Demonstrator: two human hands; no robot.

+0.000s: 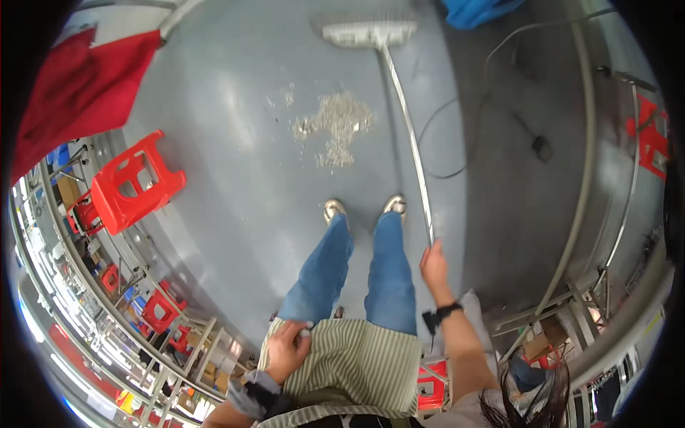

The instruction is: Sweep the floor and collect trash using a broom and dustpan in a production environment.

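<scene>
My right hand (434,269) is closed around the end of a long silvery handle. The handle runs away from me to a wide, pale broom (371,33), whose head is slightly blurred just above the floor or on it; I cannot tell which. A pile of light grey scraps (341,127) lies on the floor ahead of my shoes, left of the handle, with a few bits scattered around it. Against the striped apron on my lap rests my left hand (287,349), its fingers curled in. Something small and greyish shows by its fingertips, too small to name.
On the left stands a red plastic stool (135,182), near a hanging red cloth (96,89). A black cable (457,107) loops over the floor to the right. Further right, a metal rail (586,143) runs along. Blue material (479,11) lies at the far edge.
</scene>
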